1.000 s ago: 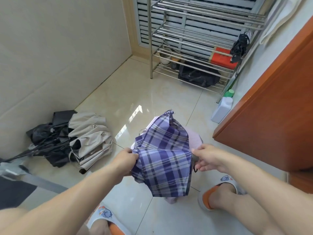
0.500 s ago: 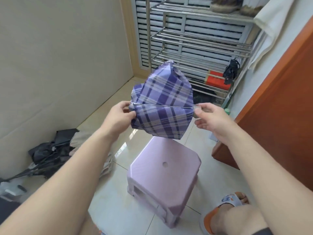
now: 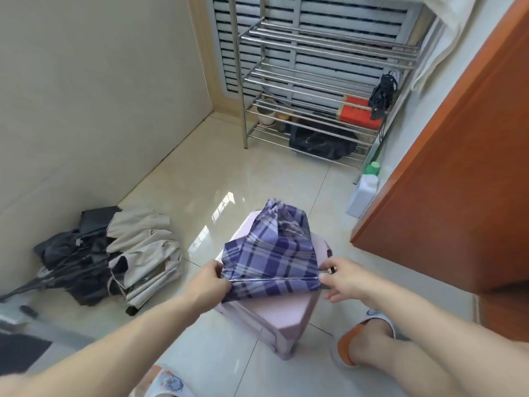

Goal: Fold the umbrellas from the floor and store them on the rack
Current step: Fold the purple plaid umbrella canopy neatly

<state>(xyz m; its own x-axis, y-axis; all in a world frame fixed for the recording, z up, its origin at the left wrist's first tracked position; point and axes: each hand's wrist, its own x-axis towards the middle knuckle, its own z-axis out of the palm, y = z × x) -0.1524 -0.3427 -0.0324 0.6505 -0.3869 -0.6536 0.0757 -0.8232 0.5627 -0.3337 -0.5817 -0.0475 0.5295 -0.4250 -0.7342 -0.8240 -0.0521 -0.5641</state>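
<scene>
Rack: the steel shelf rack (image 3: 323, 78) stands at twelve o'clock against the louvred wall; its upper rails show bare, while the lower tiers hold a red box (image 3: 359, 111) and a black bag (image 3: 322, 143).
Floor pile: a beige umbrella (image 3: 144, 255) and a dark umbrella (image 3: 71, 262) lie loose together at nine o'clock, unfolded and untouched.
Stool: the lilac plastic stool (image 3: 280, 313) sits at centre, directly under the work.
Plaid umbrella: the purple plaid umbrella (image 3: 272, 253) lies low over the stool, canopy bunched, tip pointing to twelve o'clock.
Left hand: the left hand (image 3: 211, 282) pinches the canopy edge at one end of a rib, fingers curled on the fabric.
Right hand: the right hand (image 3: 340, 279) pinches the opposite end of that rib, remaining fingers loosely spread.
Change: half a second ago the umbrella was held up in front of the rack; it has come down to stool level, with both grips unchanged.
Finding: this reads as pleat-smoothing, not yet storage. One umbrella is part-folded, two are pending.
</scene>
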